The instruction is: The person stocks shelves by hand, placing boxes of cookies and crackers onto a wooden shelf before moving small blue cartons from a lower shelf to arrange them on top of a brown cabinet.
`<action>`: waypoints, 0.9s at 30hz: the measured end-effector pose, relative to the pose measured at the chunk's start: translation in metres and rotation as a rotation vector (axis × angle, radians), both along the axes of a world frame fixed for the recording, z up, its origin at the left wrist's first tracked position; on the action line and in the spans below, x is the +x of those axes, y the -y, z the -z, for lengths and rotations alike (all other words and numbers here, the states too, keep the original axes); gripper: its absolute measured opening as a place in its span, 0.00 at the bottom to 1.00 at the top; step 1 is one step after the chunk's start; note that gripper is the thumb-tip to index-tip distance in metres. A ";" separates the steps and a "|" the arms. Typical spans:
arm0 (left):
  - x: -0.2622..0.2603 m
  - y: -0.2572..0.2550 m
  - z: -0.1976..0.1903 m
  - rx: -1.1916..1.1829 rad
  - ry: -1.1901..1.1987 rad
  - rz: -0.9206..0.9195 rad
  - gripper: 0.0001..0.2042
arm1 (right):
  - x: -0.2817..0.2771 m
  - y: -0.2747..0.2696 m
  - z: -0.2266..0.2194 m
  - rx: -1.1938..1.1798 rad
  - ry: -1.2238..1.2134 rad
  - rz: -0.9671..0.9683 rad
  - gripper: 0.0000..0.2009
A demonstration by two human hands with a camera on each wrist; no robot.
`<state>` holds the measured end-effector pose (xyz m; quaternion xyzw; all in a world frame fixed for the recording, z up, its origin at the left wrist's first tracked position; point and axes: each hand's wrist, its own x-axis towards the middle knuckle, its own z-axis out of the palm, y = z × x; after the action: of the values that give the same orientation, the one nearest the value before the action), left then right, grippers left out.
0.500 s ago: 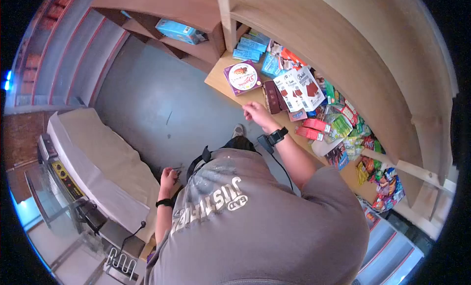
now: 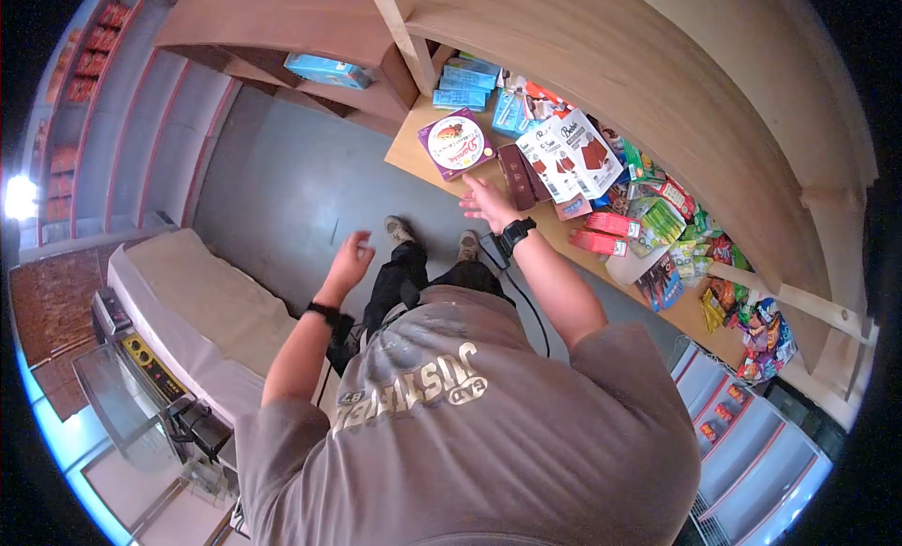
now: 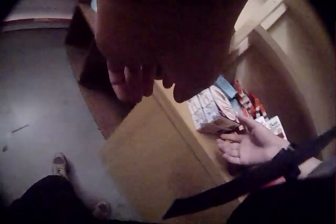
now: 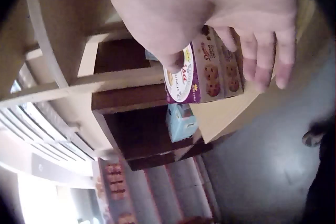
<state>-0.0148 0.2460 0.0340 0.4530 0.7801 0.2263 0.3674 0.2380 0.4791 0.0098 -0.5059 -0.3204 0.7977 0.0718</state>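
L hand point(image 2: 349, 257) hovering over floor, fingers loose, holding nothing. R hand point(image 2: 486, 201) reaching w/ fingers spread, empty, at shelf edge point(image 2: 406, 151). Purple cookie box point(image 2: 456, 143) lying flat just beyond it; brown boxes point(image 2: 520, 175) sitting beside, to the right.

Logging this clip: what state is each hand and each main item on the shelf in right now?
Right hand: open, fingers spread, over the shelf edge, holding nothing.
Left hand: open, raised over the floor, holding nothing.
Purple box: closed, lying flat near the shelf corner, untouched.
Brown boxes: closed, side by side beside the purple box.
White boxes: closed, lying face up.
Blue boxes: stacked at the back.
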 end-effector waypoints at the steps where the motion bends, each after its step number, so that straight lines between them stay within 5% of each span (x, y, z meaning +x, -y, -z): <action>1: 0.006 -0.025 -0.005 0.058 -0.017 0.029 0.19 | -0.004 -0.001 -0.003 0.051 0.064 -0.042 0.28; 6: 0.027 -0.136 -0.015 0.347 -0.131 0.259 0.26 | -0.012 0.000 -0.011 0.128 0.120 -0.095 0.34; 9: 0.029 -0.186 -0.001 0.533 -0.178 0.264 0.30 | -0.016 0.004 -0.001 0.009 0.070 0.093 0.36; 12: 0.024 -0.215 0.019 0.443 -0.099 0.229 0.31 | -0.022 0.005 0.002 -0.021 0.056 0.104 0.35; 14: 0.021 -0.223 0.032 0.404 0.084 0.220 0.31 | -0.028 0.004 0.002 -0.016 0.089 0.121 0.34; 18: 0.014 -0.215 0.039 0.461 -0.017 0.333 0.30 | -0.039 0.007 -0.002 -0.029 0.089 0.178 0.32; 20: 0.011 -0.210 0.041 0.154 0.027 0.288 0.28 | -0.039 0.012 0.002 0.002 0.165 0.223 0.28; 24: -0.005 -0.209 0.057 0.244 0.190 0.346 0.21 | -0.040 0.019 0.003 0.208 0.253 0.171 0.21; 26: -0.018 -0.211 0.029 0.104 0.779 0.153 0.21 | -0.047 0.025 -0.013 0.334 0.281 0.232 0.20; 27: -0.028 -0.209 0.034 0.122 0.619 0.184 0.20 | -0.047 0.032 -0.023 0.396 0.308 0.230 0.19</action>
<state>-0.0426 0.4546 0.0000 0.4525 0.5723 0.3654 0.5781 0.1910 0.4473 0.0324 -0.6303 -0.4178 0.6197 0.2100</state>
